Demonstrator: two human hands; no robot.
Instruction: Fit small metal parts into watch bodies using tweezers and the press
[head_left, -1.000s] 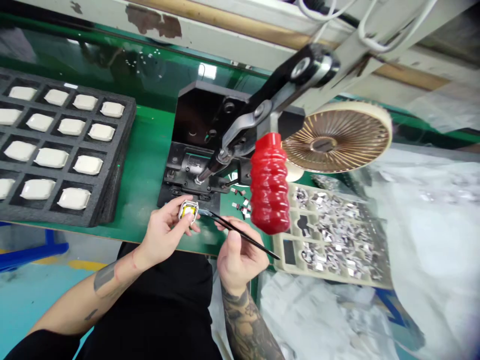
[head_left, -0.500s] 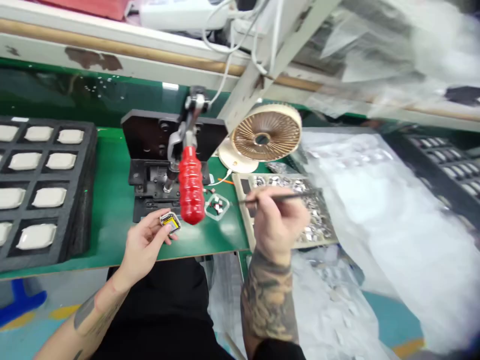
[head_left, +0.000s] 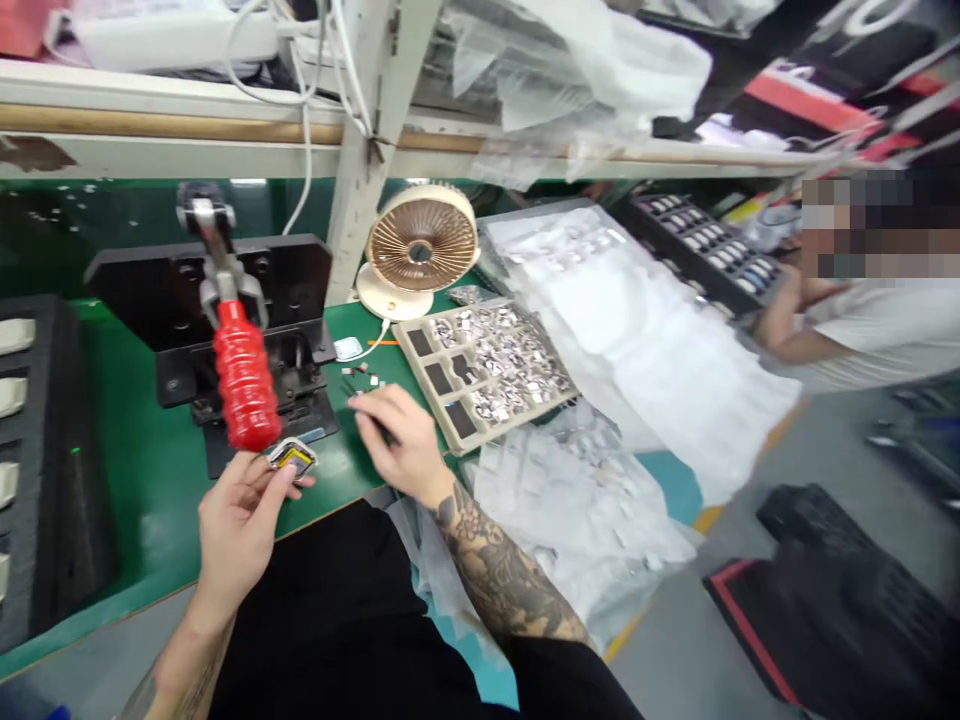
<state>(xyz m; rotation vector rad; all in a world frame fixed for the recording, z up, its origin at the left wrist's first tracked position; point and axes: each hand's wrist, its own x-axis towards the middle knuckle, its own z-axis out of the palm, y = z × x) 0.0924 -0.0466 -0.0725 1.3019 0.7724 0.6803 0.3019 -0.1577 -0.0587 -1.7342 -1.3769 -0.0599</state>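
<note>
Moved off the beige compartmented tray [head_left: 441, 415] of silvery pieces [head_left: 517, 370], a mostly hidden black tool [head_left: 387, 436] is gripped by right hand [head_left: 406, 442], a rounded white-rimmed case [head_left: 295, 457] by left hand [head_left: 238, 515].

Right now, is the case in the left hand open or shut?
Open: the case shows its yellow and dark inside.

A small rounded case [head_left: 293, 457] with a pale, shiny rim is sitting tilted in the fingers of the left hand [head_left: 238, 512] over the near side of the desk [head_left: 341, 478], its open face turning upward and showing a yellow border around a dark inside. Farther right, slim black tweezers [head_left: 351, 391] are poking out of the right hand [head_left: 401, 438], mostly hidden, their end pointing toward tiny white-and-dark pieces [head_left: 373, 380] that are lying loosely scattered just beyond.
</note>
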